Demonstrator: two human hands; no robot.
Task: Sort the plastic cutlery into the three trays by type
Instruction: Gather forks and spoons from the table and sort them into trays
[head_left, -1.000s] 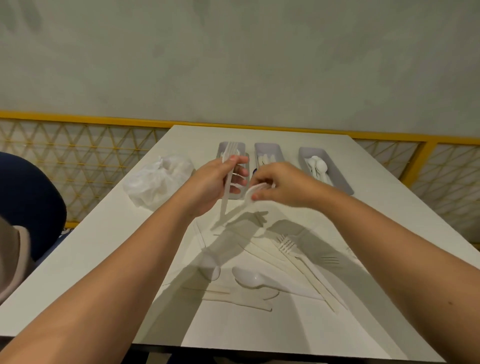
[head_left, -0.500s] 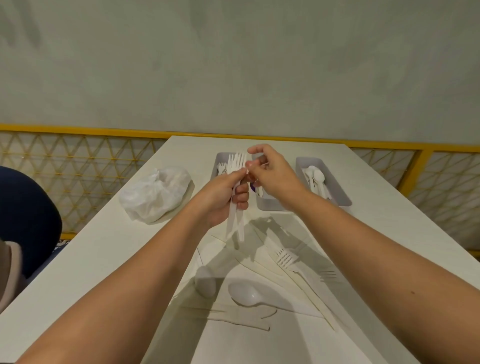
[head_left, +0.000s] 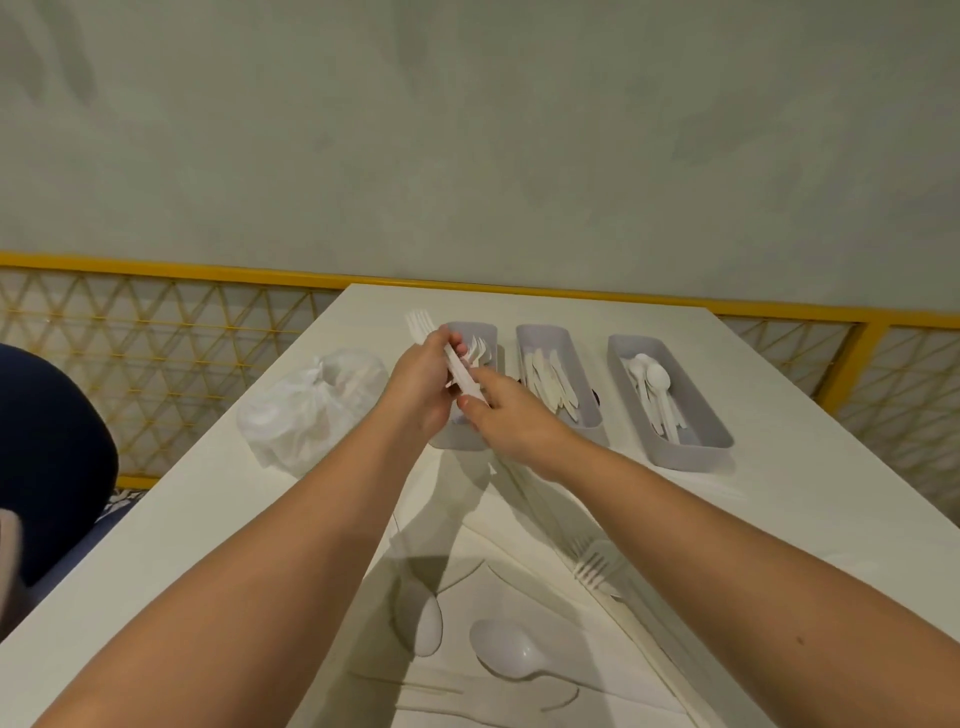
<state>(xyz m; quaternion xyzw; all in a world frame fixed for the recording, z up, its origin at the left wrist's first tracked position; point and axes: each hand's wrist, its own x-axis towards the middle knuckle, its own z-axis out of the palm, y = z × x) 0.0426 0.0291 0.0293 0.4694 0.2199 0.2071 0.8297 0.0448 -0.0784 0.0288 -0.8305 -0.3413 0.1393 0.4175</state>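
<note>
Three grey trays stand in a row at the far side of the white table: the left tray (head_left: 485, 332) holds forks, the middle tray (head_left: 540, 335) knives, the right tray (head_left: 696, 447) spoons. My left hand (head_left: 421, 384) grips a small bundle of white forks (head_left: 420, 325) over the left tray, tines pointing away to the left. My right hand (head_left: 511, 415) pinches the handle end of the same bundle. Loose cutlery lies on the near table: a fork (head_left: 592, 564), a spoon (head_left: 511, 652) and another spoon (head_left: 423, 621).
A crumpled white plastic bag (head_left: 311, 410) sits on the table left of the trays. A yellow railing (head_left: 156, 270) with mesh runs behind the table. A dark blue chair back (head_left: 47, 462) is at the left edge.
Both hands have moved further away over the left tray. The fork bundle has tilted from upright to slanting, tines to the left. The right hand went from near the tines down to the handles.
</note>
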